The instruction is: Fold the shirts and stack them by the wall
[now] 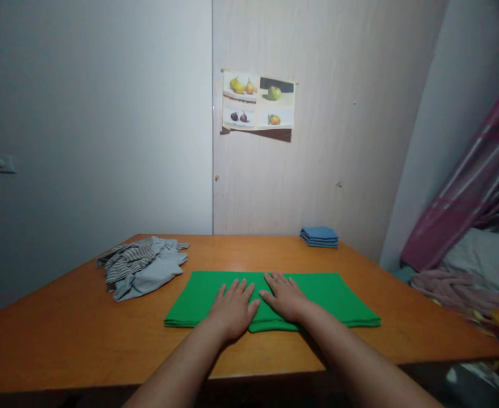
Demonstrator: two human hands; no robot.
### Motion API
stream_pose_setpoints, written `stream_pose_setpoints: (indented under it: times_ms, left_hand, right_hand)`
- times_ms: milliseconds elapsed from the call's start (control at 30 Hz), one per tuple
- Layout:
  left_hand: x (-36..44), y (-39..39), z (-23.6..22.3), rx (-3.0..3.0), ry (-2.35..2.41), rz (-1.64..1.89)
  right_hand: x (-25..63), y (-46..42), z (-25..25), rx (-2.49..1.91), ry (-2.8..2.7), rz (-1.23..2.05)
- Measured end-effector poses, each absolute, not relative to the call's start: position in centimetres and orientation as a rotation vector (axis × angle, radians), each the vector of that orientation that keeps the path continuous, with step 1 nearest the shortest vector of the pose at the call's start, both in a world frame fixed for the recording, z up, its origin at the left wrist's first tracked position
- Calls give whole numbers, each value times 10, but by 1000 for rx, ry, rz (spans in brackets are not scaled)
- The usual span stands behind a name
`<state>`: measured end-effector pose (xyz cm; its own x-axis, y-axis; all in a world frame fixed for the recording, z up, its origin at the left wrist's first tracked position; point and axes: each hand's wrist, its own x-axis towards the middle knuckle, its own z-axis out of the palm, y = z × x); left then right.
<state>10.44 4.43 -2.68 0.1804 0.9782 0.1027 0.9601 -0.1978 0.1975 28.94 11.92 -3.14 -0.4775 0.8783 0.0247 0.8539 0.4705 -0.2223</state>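
Note:
A green cloth (326, 294), folded into a wide layered rectangle, lies flat near the front edge of the table. My left hand (233, 309) rests palm down on its middle, fingers spread. Just to the right, my right hand (284, 296) also lies flat on the cloth with its fingers stretched out. The two thumbs point toward each other with a small gap between them. Along the near side several folded layers show, and one flap at the middle sticks out slightly toward me. The palms hide part of the cloth.
On the orange-brown wooden table (83, 340), a crumpled heap of grey and striped clothes (147, 266) lies at the left. A neatly folded blue cloth (319, 237) sits at the back right. Behind stands a wall with fruit pictures (258, 101). A pink curtain (457, 198) and bedding are at the right.

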Motion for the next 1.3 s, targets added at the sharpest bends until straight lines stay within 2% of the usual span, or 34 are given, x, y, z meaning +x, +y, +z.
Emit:
stream_pose_setpoints:
  times_ms: [267, 467, 700, 933, 1300]
  left_hand:
    - [118, 66, -5, 2410, 1926, 367]
    - [122, 87, -22, 2435, 1836, 366]
    - [118, 91, -31, 2413, 1842, 359]
    - [119, 91, -28, 2419, 1874, 279]
    - [121, 89, -22, 2390, 1905, 195]
  right_hand:
    - [288, 117, -30, -1548, -2559, 282]
    - [288, 117, -31, -1518, -2542, 331]
    - [306, 137, -18, -1471, -2509, 558]
    - [344, 142, -32, -1834, -2318, 286]
    - [401, 154, -35, -2111, -2129, 221]
